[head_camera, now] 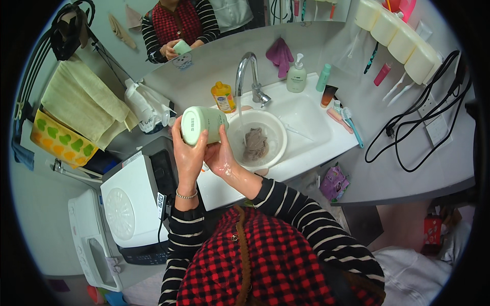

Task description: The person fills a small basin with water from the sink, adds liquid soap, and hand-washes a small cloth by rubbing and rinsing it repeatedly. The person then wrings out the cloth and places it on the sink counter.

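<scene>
My left hand (190,151) grips a pale green plastic bottle (214,119), tilted so its printed base faces up towards me. Its far end is hidden. My right hand (220,158) is wet and cupped just below the bottle, thumb raised along its side; its fingers are partly hidden behind my left thumb, so whether it bears any weight is unclear. To the right of my hands, a white plastic basin (282,143) in the sink holds water and a crumpled greyish-brown cloth (255,145). A thin stream runs into it from the chrome faucet (247,63).
On the sink's back rim stand a yellow bottle (223,97) and a pump bottle (296,76). Toothbrushes (354,128) lie at the right, by hanging black cables (396,141). A white-lidded washing machine (132,202) is at the left, below hanging towels (82,99).
</scene>
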A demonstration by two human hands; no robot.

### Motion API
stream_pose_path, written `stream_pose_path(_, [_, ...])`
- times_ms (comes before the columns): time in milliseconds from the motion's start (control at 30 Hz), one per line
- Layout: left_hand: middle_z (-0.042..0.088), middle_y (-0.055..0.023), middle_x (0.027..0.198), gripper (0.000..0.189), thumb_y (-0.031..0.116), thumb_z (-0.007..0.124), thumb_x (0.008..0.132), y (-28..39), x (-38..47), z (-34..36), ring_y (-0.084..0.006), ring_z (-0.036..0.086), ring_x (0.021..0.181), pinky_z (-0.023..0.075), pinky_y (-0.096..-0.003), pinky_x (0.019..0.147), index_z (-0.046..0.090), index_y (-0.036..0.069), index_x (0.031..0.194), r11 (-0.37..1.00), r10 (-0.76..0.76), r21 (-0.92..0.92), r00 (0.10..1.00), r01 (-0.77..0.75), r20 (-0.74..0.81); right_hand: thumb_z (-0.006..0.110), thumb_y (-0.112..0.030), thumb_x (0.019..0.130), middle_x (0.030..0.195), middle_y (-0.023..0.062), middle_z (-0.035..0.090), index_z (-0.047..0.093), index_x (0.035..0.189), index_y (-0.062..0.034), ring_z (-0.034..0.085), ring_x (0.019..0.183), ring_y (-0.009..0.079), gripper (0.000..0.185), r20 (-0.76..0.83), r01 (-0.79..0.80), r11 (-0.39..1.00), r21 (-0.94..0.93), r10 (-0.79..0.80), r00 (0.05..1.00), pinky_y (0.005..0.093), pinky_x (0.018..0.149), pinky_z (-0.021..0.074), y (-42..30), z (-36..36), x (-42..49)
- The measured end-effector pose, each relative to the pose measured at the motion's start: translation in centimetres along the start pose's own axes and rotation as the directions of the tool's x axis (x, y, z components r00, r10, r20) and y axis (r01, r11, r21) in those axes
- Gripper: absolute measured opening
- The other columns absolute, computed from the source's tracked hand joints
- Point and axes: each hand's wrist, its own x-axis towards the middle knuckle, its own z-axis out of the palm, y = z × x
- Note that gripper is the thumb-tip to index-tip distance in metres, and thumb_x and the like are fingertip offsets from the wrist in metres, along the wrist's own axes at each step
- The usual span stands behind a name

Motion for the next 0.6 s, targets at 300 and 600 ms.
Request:
stream_pose_path(300, [0.044, -0.0165, 0.126, 0.059, 0.011, 0.061, 0.083, -2.2, -1.6, 0.3, -0.0223, 0.044, 0.115, 0.0348, -0.0330, 0.098, 0.030, -0.003, 0.131, 0.995, -0.013, -0.102, 0.998, 0.007, -0.061, 0.049, -0.051, 0.088, 0.123, 0.0065, 0.051, 0.046, 0.123, -0.0056, 0.050, 0.108, 0.0193, 0.057, -0.130, 0.064, 0.995, -0.078, -0.074, 0.989, 0.0333, 0.095, 0.0410, -3.3, -2.6, 2.4])
stream_pose_path(600, [0.045, -0.0136, 0.122, 0.051, 0.018, 0.048, 0.089, -8.6, -4.2, 3.3, -0.0226, 0.049, 0.109, 0.0438, -0.0338, 0.088, 0.028, 0.007, 0.135, 0.717, -0.511, -0.580, 0.857, 0.385, -0.062, 0.048, -0.035, 0.092, 0.120, 0.0132, 0.053, 0.048, 0.121, -0.0021, 0.051, 0.109, 0.0228, 0.044, -0.257, -0.016, 0.933, -0.359, -0.082, 0.963, 0.0379, 0.091, 0.0452, -9.7, -11.4, 11.9])
